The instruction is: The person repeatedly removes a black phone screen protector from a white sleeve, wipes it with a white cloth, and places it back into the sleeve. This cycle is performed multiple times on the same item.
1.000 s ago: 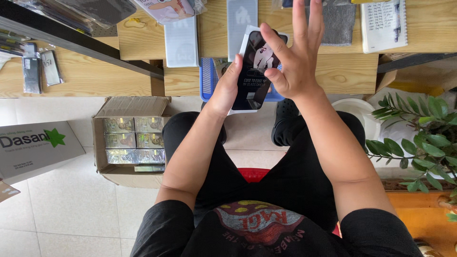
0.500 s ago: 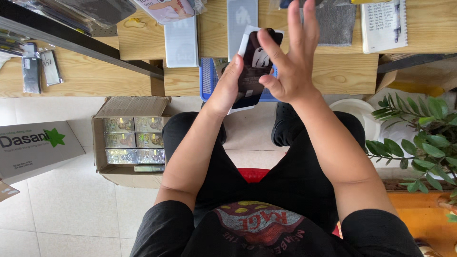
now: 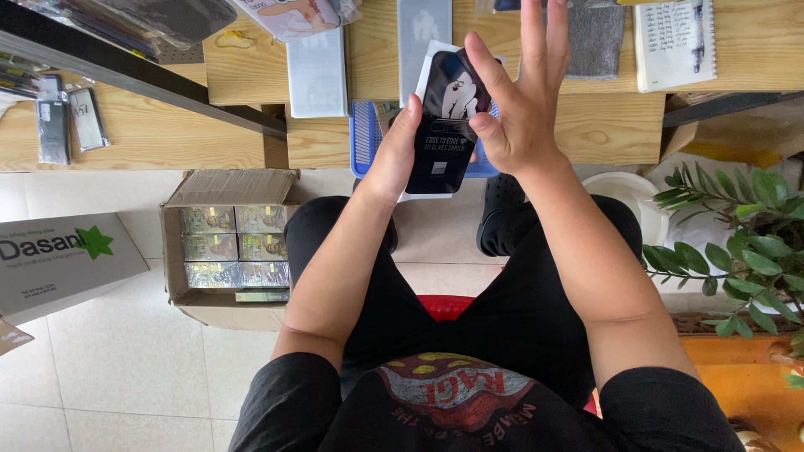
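Note:
I am seated, both arms raised in front of me. My left hand (image 3: pixel 394 151) holds a flat black package with a white backing, a screen protector pack (image 3: pixel 445 125), by its lower left edge. My right hand (image 3: pixel 519 100) touches the pack's right side with thumb and index finger, the other fingers stretched straight up. The pack is tilted slightly and hangs above a blue plastic basket (image 3: pixel 362 142) at the edge of the wooden desk (image 3: pixel 603 125).
An open cardboard box (image 3: pixel 230 243) of shiny small packs stands on the tiled floor at left, beside a flat grey carton (image 3: pixel 63 259). White and grey packages and a notebook (image 3: pixel 674 42) lie on the desk. A green potted plant (image 3: pixel 737 243) and white bowl (image 3: pixel 628 197) are at right.
The pack has been lifted slightly and shifted a little, and my right hand's fingers have slid along its right edge. My left hand keeps its hold.

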